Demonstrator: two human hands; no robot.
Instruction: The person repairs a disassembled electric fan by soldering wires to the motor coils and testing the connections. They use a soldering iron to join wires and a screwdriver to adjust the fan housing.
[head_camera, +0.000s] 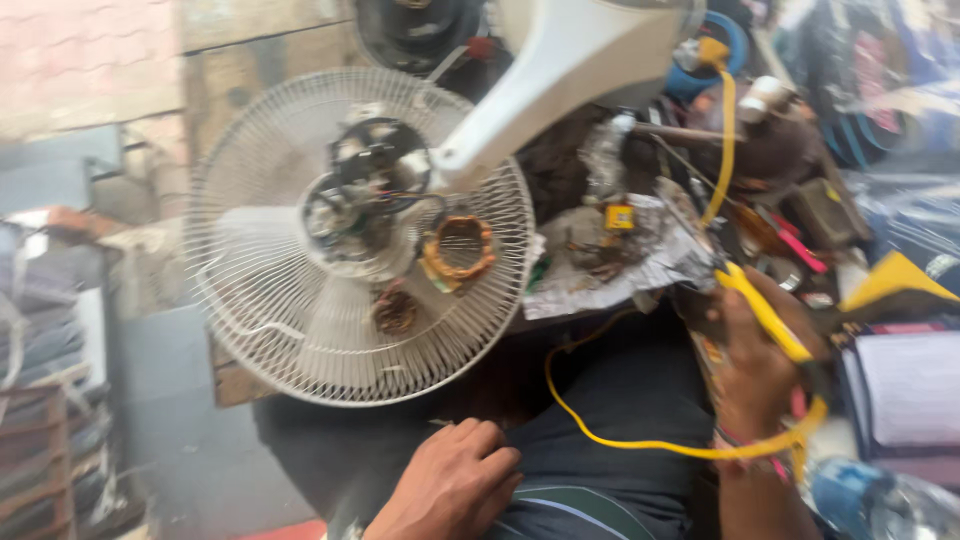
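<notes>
Head view: right hand (757, 370) grips a yellow-handled tool (764, 312) at right; left hand (450, 485) rests curled, empty, near. Fan (360, 235) lies far-left on the tabletop (232, 380), motor exposed, copper winding (459, 250) out, unassembled.

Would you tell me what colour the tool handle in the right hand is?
Yellow; the handle in the right hand shows in the head view.

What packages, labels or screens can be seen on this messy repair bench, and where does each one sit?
Small yellow box-like part: mid-bench on crumpled foil, square, too blurred to tell if it bears a label.
Plastic bottle: bottom right corner, clear with a blue band.
Pale notebook or paper pad: right edge, rectangular, whitish.
No screens or signs show.
</notes>
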